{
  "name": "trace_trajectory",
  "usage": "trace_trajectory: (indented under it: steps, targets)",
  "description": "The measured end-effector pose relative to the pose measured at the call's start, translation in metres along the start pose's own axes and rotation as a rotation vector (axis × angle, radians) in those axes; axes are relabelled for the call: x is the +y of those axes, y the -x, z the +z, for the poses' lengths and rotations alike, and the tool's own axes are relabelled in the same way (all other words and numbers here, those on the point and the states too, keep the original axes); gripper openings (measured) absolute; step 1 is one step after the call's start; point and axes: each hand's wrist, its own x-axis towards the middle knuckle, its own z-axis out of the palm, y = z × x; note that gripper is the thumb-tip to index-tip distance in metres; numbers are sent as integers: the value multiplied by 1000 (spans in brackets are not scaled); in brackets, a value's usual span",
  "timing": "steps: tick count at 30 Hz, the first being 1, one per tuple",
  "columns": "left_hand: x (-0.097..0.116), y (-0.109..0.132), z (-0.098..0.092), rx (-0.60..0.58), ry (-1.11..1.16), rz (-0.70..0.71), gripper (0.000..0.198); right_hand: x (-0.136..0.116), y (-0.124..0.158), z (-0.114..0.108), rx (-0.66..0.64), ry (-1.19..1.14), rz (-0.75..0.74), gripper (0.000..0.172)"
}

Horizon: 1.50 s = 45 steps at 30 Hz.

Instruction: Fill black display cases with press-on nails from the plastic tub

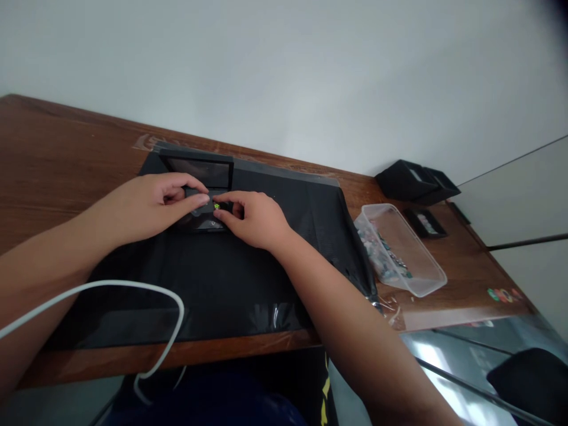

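Observation:
A black case (200,223) with its lid raised lies on the black mat (213,278). Over the left side of the case is my left hand (171,198), its thumb and forefinger curved close together at the tips; anything between them is too small to make out. My right hand (255,219) comes in from the right, thumb and forefinger pinched around a small yellow-green piece (216,206) just above the case. The fingertips of the two hands are close to each other. The other fingers of both hands are curled and partly hidden.
On the right of the wooden table (57,160) stands a clear plastic box (426,269) with small packets. Behind it are black bins (403,180) and a small black tray (437,231). A white cable (128,284) loops across the front left, over my left forearm.

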Motion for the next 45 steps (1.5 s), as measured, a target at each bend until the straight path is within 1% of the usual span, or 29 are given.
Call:
trace_trajectory:
  steps: [2,5,8,11,13,17,19,22,27,31,34,37,39,41,45]
  targets:
    - [6,3,-2,3,-57,-47,61,0,1,0,8,17,-10,35]
    - [6,6,-4,4,-113,-77,53,0,1,0,12,30,-10,37]
    - [3,10,-8,87,-169,-98,53,1,1,1,22,32,-6,38]
    - [2,14,-13,153,-205,-79,54,2,1,1,34,28,-14,38]
    - [3,14,-16,146,-233,-87,53,2,2,1,33,25,-15,39]
    - [3,14,-17,109,-312,-158,52,0,3,0,31,27,5,40]
    - [1,15,-15,98,-317,-107,54,-1,3,0,34,22,8,39]
    - [-4,15,-13,80,-264,-8,59,0,2,0,41,-12,1,34]
    - [-7,12,-8,24,-209,64,64,3,3,1,22,-87,-29,19]
    - [-6,9,-1,-37,-174,151,70,4,3,1,30,-118,-34,13]
    - [-6,10,3,-21,-180,163,78,3,3,1,35,-131,-27,10]
    - [-5,10,5,-43,-183,166,82,0,2,0,38,-130,-15,8]
    - [-4,10,5,-44,-165,168,83,-1,2,0,36,-134,-1,9]
    - [-3,10,5,-18,-144,144,82,0,2,0,35,-145,7,11]
    - [-3,11,6,25,-146,85,78,6,0,2,56,-172,-24,14]
